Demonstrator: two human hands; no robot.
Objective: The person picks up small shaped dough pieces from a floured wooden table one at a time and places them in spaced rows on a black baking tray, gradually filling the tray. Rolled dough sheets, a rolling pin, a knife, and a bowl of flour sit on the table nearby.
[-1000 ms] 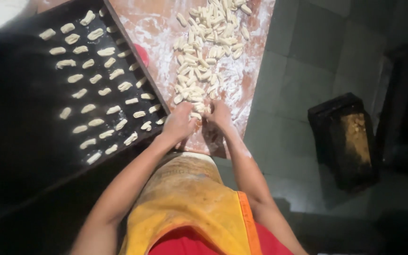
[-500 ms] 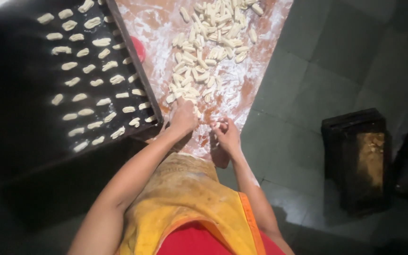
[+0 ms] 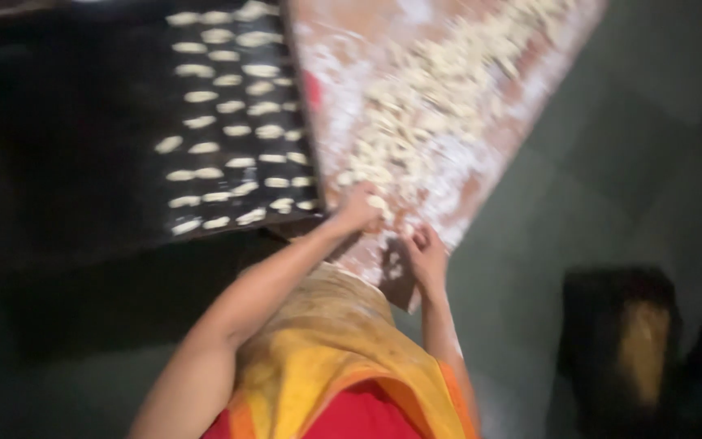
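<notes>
**Hands at the dough heap on a floured board**

Nearest me, my right hand (image 3: 426, 254) curled at the board's (image 3: 481, 175) near end; blur hid whether it gripped anything. My left hand (image 3: 359, 210) touched the dough pieces (image 3: 416, 122), grip equally unclear. They looked soft, light, best pinched gently at the sides. Beyond, shaped pieces (image 3: 233, 130) lined a dark tray (image 3: 83, 162)

Both hands (image 3: 359, 210) (image 3: 426, 256) reach forward (fingers curled, blurred).
</notes>
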